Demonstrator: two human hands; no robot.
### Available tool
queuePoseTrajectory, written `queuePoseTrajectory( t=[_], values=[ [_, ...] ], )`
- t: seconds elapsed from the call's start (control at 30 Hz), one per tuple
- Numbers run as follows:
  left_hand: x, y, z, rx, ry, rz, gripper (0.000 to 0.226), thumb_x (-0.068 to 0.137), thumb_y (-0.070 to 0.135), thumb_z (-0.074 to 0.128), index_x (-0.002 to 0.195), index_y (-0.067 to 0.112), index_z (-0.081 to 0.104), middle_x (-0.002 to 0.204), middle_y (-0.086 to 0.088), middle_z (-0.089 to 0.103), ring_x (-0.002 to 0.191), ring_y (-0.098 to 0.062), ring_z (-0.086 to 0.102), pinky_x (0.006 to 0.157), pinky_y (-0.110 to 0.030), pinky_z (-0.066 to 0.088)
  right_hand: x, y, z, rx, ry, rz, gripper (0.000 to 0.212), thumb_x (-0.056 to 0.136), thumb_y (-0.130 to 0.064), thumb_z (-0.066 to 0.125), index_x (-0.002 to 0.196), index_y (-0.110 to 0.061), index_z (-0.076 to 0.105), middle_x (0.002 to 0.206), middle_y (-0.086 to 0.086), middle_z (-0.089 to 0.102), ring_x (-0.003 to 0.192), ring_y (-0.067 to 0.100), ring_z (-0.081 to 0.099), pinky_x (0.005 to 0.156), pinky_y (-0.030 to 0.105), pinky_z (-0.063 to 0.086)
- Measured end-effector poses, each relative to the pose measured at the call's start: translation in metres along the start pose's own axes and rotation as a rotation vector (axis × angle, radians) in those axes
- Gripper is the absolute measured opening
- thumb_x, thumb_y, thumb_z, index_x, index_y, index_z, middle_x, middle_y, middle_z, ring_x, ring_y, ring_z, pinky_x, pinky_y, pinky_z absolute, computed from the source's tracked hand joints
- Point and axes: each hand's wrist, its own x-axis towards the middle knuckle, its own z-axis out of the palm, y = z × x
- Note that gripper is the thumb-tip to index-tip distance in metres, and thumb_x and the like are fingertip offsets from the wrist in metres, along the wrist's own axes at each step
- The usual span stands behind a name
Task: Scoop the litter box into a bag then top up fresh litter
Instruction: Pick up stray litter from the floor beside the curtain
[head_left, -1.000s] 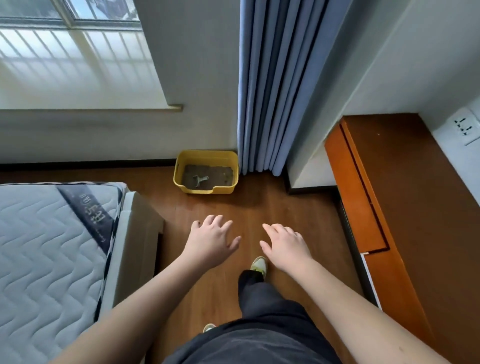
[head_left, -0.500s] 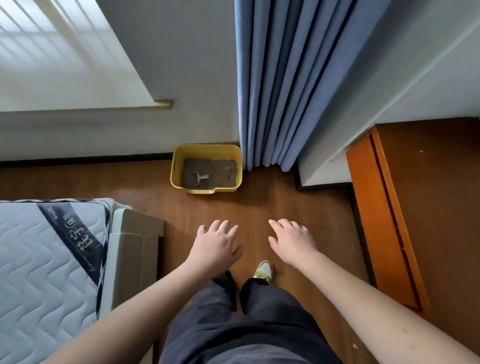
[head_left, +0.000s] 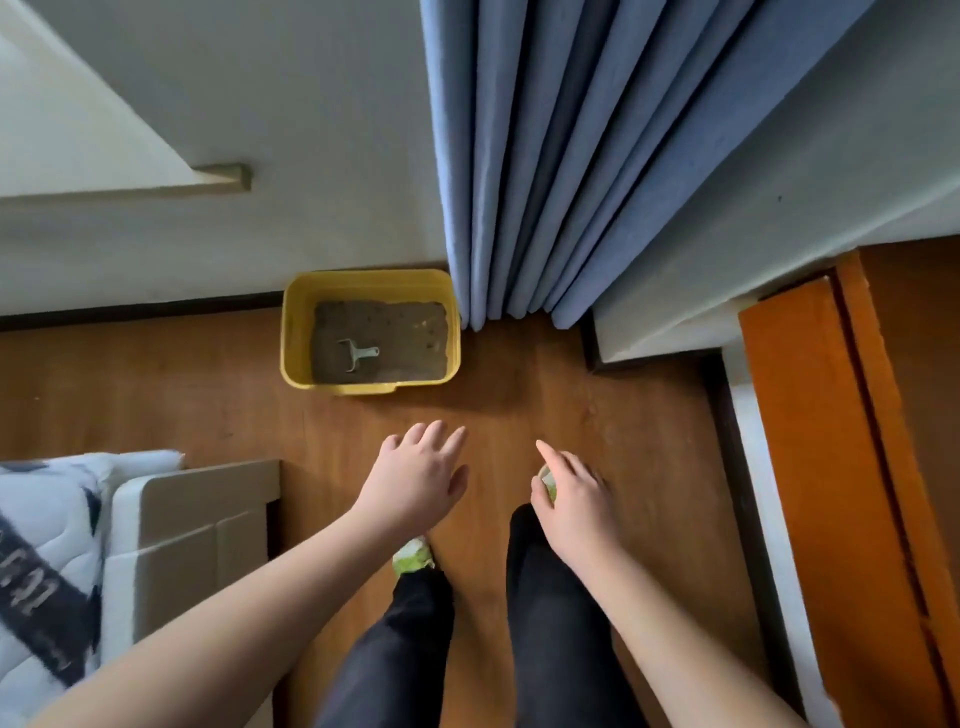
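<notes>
Approach step: your left hand (head_left: 415, 480) and right hand (head_left: 574, 496) hover empty, fingers loosely spread; next, grip the small grey scoop (head_left: 357, 354) in the yellow plastic litter box (head_left: 297, 332).

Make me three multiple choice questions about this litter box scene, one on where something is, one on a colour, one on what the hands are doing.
1. Where is the scoop?
A. on the floor
B. lying on the litter in the litter box
C. on the mattress

2. What colour is the litter box?
A. yellow
B. blue
C. white

3. What are the left hand and right hand doing?
A. both gripping a bag
B. one holding the scoop
C. both open, holding nothing

Answers: B, the scoop rests on the grey litter; A, its walls are yellow; C, fingers spread above the floor.
</notes>
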Motion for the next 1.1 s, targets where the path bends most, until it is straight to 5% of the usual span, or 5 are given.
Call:
queuePoseTrajectory(
  t=[0.13, 0.27, 0.47, 0.83, 1.1],
  values=[
    [0.114, -0.002, 0.040, 0.040, 0.142, 0.060, 0.052, 0.098, 0.043, 0.037, 0.145, 0.021, 0.038, 0.138, -0.007, 0.052, 0.127, -0.027, 0.049, 0.099, -0.042, 0.044, 0.119, 0.029, 0.036, 0.086, 0.150, 0.023, 0.045, 0.095, -0.025, 0.052, 0.140, -0.025, 0.049, 0.130, 0.005, 0.061, 0.113, 0.024, 0.059, 0.093, 0.036, 0.051],
    [0.217, -0.006, 0.099, -0.001, 0.174, 0.011, 0.051, 0.099, 0.043, 0.032, 0.142, 0.018, 0.043, 0.130, -0.006, 0.056, 0.119, -0.026, 0.053, 0.094, -0.042, 0.047, 0.228, 0.057, 0.072, 0.057, 0.130, -0.007, 0.044, 0.097, -0.022, 0.046, 0.141, -0.024, 0.048, 0.134, 0.004, 0.058, 0.119, 0.025, 0.055, 0.095, 0.035, 0.046],
    [0.313, -0.015, 0.206, -0.039, 0.113, 0.034, 0.051, 0.099, 0.031, 0.038, 0.148, 0.020, 0.033, 0.145, -0.006, 0.045, 0.136, -0.024, 0.039, 0.104, -0.038, 0.039, 0.329, 0.129, 0.139, -0.006, 0.077, -0.023, 0.043, 0.099, -0.021, 0.042, 0.141, -0.029, 0.046, 0.132, -0.003, 0.060, 0.114, 0.020, 0.057, 0.089, 0.032, 0.050],
    [0.387, -0.030, 0.346, -0.082, -0.073, 0.094, 0.056, 0.099, 0.038, 0.036, 0.151, 0.024, 0.023, 0.155, -0.003, 0.032, 0.143, -0.023, 0.028, 0.115, -0.037, 0.028, 0.384, 0.298, 0.262, -0.132, -0.124, 0.194, 0.042, 0.099, -0.020, 0.042, 0.140, -0.027, 0.047, 0.135, 0.002, 0.057, 0.117, 0.023, 0.057, 0.092, 0.038, 0.052],
    [0.456, 0.002, 0.365, 0.085, -0.107, 0.250, 0.058, 0.100, 0.042, 0.033, 0.153, 0.028, 0.013, 0.159, -0.002, 0.021, 0.147, -0.024, 0.017, 0.118, -0.043, 0.014, 0.402, 0.343, 0.310, -0.072, -0.029, 0.302, 0.046, 0.101, -0.031, 0.039, 0.147, -0.029, 0.038, 0.148, 0.003, 0.044, 0.129, 0.027, 0.049, 0.100, 0.038, 0.048]
  ],
)
